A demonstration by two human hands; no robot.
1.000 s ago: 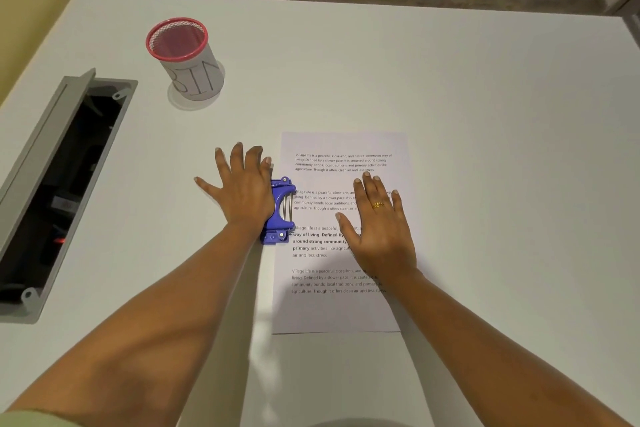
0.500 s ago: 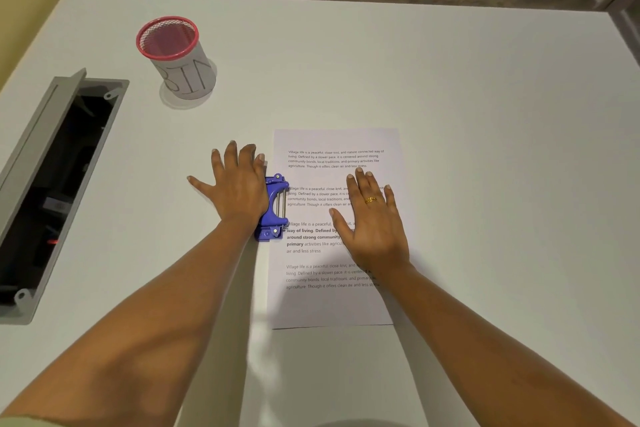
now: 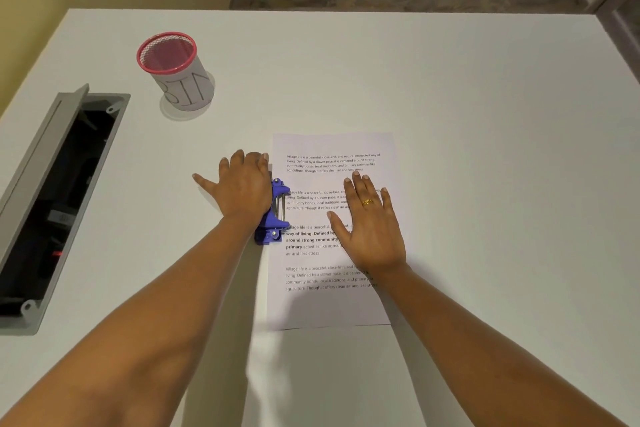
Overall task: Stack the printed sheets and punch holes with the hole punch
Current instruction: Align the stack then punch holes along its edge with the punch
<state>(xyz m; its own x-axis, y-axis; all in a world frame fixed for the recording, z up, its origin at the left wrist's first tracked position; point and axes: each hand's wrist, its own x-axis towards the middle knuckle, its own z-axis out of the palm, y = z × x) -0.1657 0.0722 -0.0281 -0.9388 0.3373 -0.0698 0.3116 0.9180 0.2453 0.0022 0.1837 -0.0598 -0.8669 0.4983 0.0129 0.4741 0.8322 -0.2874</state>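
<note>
Head view. Nearest the person, the printed sheets (image 3: 332, 305) lie flat on the table (image 3: 485, 149), with their left edge fed into the hole punch (image 3: 275, 215). Right of the punch, the right hand (image 3: 372, 229) lies spread and flat on the page, holding nothing. The left hand (image 3: 242, 191) bears palm-down on the punch lever, thumb splayed; no grasp is evident.

Risks, as judged: the number of sheets stacked cannot be told, and any lower sheet out of line would be holed off-register. Uneven palm pressure could skid the punch leftward or leave a partial cut.

Left of the punch and beyond it are an open cable hatch (image 3: 59, 201) and a mesh cup (image 3: 176, 73), both well apart from it.
</note>
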